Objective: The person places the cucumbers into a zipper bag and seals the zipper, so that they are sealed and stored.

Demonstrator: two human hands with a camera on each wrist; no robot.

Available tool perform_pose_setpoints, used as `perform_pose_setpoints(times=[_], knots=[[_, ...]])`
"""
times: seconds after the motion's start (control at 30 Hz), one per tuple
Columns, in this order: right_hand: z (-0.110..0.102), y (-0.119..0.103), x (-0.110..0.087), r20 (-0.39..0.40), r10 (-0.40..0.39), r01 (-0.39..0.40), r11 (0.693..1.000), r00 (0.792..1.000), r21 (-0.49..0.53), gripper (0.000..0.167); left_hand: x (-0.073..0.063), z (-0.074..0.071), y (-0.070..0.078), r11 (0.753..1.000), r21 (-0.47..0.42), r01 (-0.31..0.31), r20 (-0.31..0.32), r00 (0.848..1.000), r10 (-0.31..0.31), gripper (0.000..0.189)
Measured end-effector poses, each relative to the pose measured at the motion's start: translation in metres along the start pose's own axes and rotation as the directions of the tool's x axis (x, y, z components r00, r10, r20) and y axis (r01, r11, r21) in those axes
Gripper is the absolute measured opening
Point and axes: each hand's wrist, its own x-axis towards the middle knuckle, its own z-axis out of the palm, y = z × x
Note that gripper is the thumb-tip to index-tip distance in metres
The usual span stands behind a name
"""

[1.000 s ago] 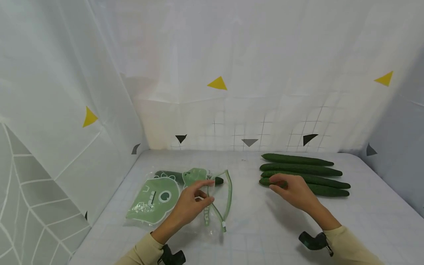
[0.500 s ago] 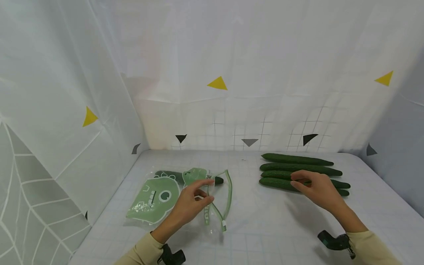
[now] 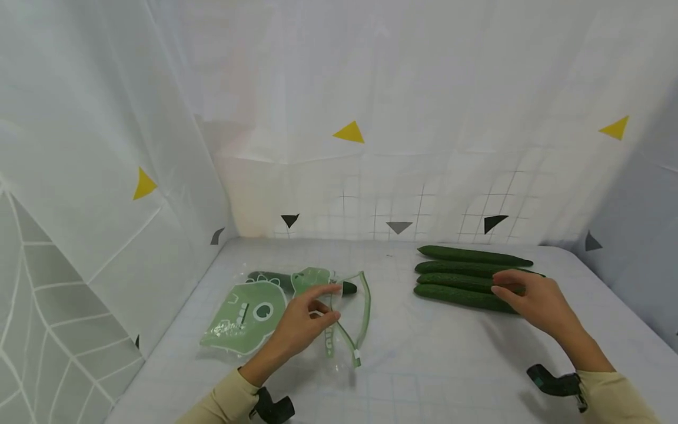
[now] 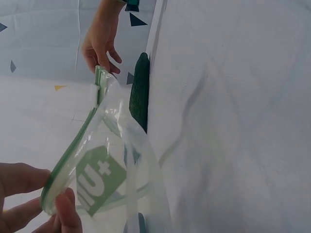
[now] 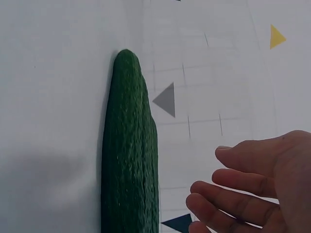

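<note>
My left hand (image 3: pixel 302 321) pinches the rim of a clear zip bag (image 3: pixel 249 321) with a green monster print, its green zip edge (image 4: pixel 70 148) running from between thumb and fingers. The bag's mouth gapes toward the right. Inside it lies one cucumber (image 3: pixel 349 288), partly hidden by the print. On the right, several cucumbers lie side by side, the nearest cucumber (image 3: pixel 461 296) in front. Over their right ends hovers my right hand (image 3: pixel 540 303), fingers relaxed and holding nothing. The right wrist view has these fingers (image 5: pixel 238 199) apart from a cucumber (image 5: pixel 127 145).
A white table (image 3: pixel 402 388) lies beneath everything, with white sheeting (image 3: pixel 424 88) behind and at both sides. Yellow, grey and black triangles mark the sheeting. A dark camera (image 3: pixel 553 381) juts from the right wrist, and another camera (image 3: pixel 272 407) from the left.
My right hand has moved rightward along the cucumbers, from near their left ends to their right ends. My left hand and the zip bag have stayed in place.
</note>
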Motion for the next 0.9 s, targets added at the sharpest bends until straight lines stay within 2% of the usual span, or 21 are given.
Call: perform_pose_setpoints(times=[0.43,0.67,0.9], knots=[[-0.016,0.041,-0.002,0.095,0.084,-0.078,0.995,0.992,-0.064,0.039,-0.001,0.001,0.0,0.998,-0.055,-0.007,0.009,1.0,0.007,0.05],[-0.021,0.066,-0.004,0.151,0.086,-0.073,0.993,0.985,-0.092,0.038,-0.001,0.001,0.001,0.999,-0.034,-0.009,0.009,1.0,0.01,0.048],[-0.023,0.082,-0.004,0.18,0.097,-0.081,0.992,0.979,-0.092,0.037,0.0,0.001,-0.001,1.0,-0.005,-0.014,0.004,1.0,0.014,0.048]])
